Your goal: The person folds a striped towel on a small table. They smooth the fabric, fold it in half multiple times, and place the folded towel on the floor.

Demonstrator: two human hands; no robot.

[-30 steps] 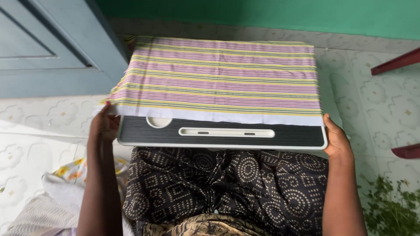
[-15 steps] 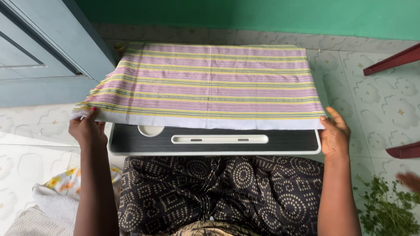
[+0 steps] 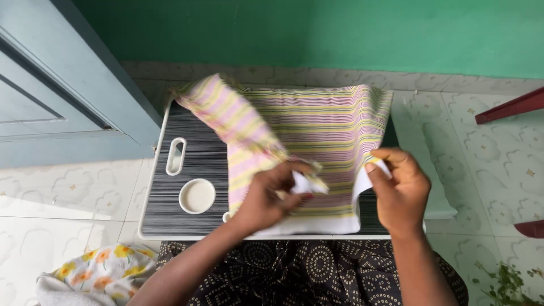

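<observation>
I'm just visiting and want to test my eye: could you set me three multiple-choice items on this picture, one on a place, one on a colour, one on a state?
1. Where is the round white recess?
A. at the lap table's left
B. at its right
C. under the cloth

2. What colour is the wall?
A. red
B. green
C. white

3. How does the striped cloth lie?
A. spread flat
B. rolled up
C. partly folded, pinched by both hands

Answers:
A, the recess sits at the left of the lap table.
B, the wall is green.
C, the left hand and right hand each pinch the striped cloth.
</observation>
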